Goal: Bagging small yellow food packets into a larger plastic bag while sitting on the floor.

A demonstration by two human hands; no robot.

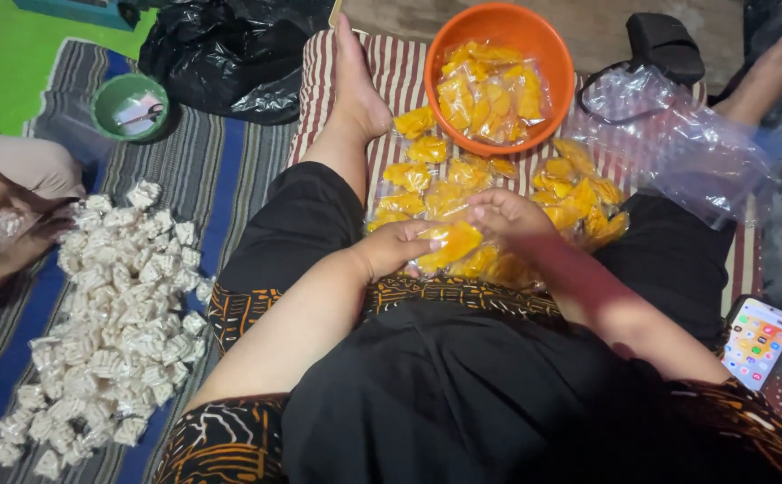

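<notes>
Packets of orange chips (449, 244) lie heaped between your legs, within easy reach. From the left: a pile of white packets (113, 314) on the striped mat (220, 170), then your left hand (391, 251) and right hand (503, 215), fingers curled, pinching one packet together. Beyond, an orange bowl (552, 40) holds more.

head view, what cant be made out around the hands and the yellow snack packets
- Head view: the packet that the left hand and right hand pinch is part covered by their fingers, so its seal is hidden.
- Packets at the lap edge lie behind the hands and the black clothing.
- Orange bowl: its bottom is covered by packets.
- Phone: icons too small.
- Another person's hand is cut off by the left edge.
</notes>
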